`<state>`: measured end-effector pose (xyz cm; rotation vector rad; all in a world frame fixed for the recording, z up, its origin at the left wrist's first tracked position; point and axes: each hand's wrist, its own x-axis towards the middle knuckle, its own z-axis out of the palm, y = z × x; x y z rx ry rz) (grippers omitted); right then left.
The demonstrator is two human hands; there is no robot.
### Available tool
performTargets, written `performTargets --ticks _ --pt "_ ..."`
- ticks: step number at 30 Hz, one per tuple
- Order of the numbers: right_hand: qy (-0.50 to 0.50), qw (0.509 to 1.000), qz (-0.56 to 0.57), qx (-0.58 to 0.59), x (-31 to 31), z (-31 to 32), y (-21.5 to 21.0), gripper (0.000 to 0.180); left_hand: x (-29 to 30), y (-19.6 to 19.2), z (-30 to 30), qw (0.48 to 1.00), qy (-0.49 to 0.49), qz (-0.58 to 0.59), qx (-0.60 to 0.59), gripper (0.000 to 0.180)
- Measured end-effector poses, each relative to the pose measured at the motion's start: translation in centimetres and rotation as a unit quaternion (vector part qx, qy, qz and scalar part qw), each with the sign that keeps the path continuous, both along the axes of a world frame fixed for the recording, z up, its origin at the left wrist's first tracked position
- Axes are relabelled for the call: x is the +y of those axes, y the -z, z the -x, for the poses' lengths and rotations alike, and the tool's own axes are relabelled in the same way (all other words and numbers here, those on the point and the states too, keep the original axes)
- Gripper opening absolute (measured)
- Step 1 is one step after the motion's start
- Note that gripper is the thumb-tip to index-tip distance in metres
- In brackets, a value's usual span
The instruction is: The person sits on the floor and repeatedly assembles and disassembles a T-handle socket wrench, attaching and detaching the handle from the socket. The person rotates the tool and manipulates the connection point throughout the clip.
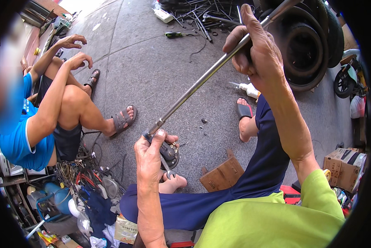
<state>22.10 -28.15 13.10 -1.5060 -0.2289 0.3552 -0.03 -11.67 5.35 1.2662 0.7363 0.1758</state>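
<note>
A long shiny metal rod (206, 78) runs slantwise from low centre to the upper right. My right hand (261, 53) is closed around its upper part, thumb pointing up. My left hand (150, 155) grips the rod's lower end, where there is a jointed fitting (153, 129). Below those fingers sticks out the open jaw of a wrench (169, 172); whether it joins the rod is hidden. Right beside the left hand is a dark round mechanical part (170, 153), partly covered; I cannot tell if it is held.
At left sits another person in blue (32, 136), knees bent. Tires (303, 49) and a heap of metal tools (197, 16) lie at the back. A screwdriver (175, 34), white bottle (250, 89) and wooden stool (222, 173) are on the ground. Cables (76, 169) clutter the lower left.
</note>
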Motion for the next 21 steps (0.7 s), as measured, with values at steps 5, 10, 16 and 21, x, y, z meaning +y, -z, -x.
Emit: performTargets --ticks 5,10,16,21 --pt "-0.022 0.995 -0.058 -0.074 0.1 -0.6 1.2 0.073 0.1 -0.2 0.0 0.998 -0.017 -0.052 0.016 0.021" --pt "-0.015 0.996 -0.062 -0.067 0.0 -0.9 1.3 0.074 -0.3 -0.3 -0.1 0.996 -0.037 -0.077 -0.002 0.025" --pt "-0.019 0.994 -0.085 -0.06 -0.2 -1.0 1.1 0.074 -0.2 -0.1 -0.1 0.983 -0.027 -0.179 -0.007 0.028" --pt "-0.022 0.993 -0.096 -0.071 0.0 -0.4 1.0 0.076 -0.3 -1.0 -0.2 0.991 -0.05 -0.127 0.003 0.03"
